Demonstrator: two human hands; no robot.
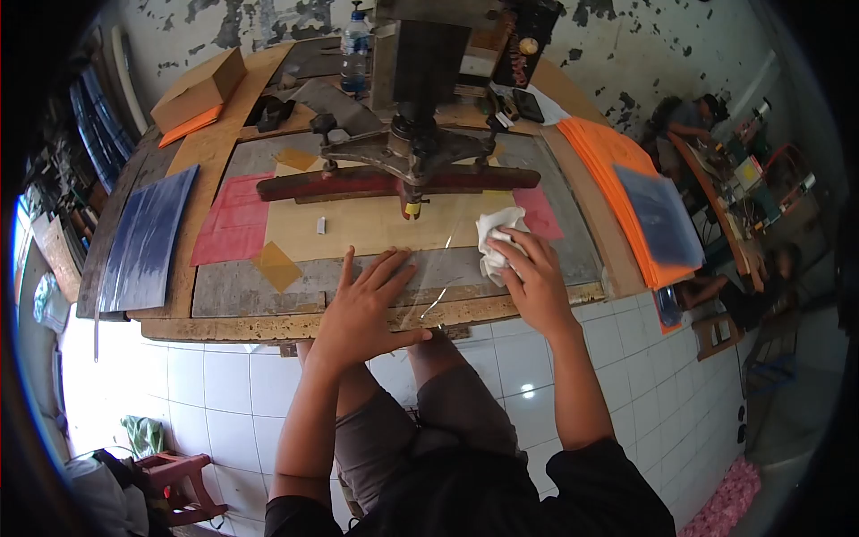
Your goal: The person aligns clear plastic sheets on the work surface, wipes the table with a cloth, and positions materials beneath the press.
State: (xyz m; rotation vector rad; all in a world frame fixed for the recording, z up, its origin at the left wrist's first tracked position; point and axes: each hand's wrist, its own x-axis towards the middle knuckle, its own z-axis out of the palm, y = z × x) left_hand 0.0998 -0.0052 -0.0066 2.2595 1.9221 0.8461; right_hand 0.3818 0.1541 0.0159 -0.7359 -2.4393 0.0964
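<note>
Head view: bench, press above it
Left hand: fingers spread, palm down, near front edge
Right hand: fingers closed on cloth, bench's right side
Film: clear, between hands

The metal press and workbench show a workshop.

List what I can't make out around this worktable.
In the head view:
Surface under the white cloth: hidden by cloth and right hand.
Left hand: palm hidden by its back.
Press: top cut off by upper edge.
Bottle: label blurred, too small.
Co-worker: hands too small, dim.
</note>
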